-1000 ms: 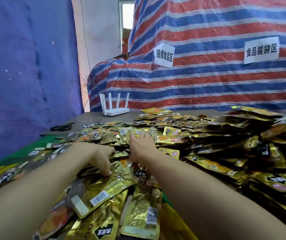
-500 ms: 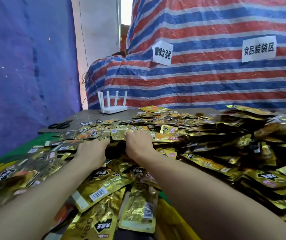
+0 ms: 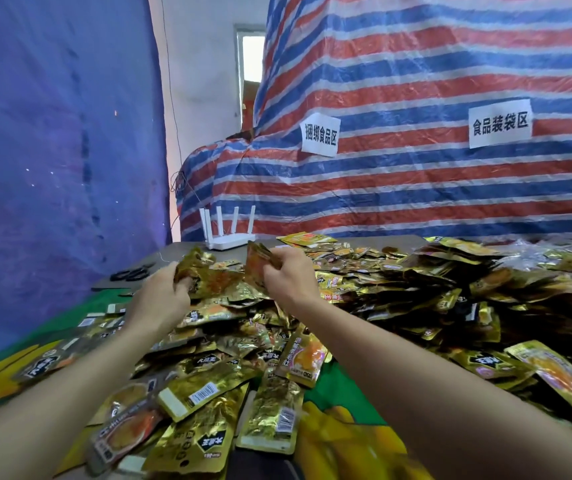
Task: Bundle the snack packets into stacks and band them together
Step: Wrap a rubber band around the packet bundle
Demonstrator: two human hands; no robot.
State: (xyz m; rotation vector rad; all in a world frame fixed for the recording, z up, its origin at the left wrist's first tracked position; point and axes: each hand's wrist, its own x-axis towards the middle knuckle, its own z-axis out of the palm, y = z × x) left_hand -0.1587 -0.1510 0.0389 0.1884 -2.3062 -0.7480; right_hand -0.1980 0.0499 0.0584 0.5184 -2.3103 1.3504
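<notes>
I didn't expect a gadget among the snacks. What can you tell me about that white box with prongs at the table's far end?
It is a white router, plastic by its look: a low flat body with four slim antennas standing nearly upright in a row along its back. It sits on the bare grey table at the far edge, before the striped tarp, left of the heap of snack packets. No lights show. Only the table visibly touches it.

Left hand (image 3: 163, 296) and right hand (image 3: 289, 276), both raised forward, each grip packets (image 3: 208, 277).
</notes>
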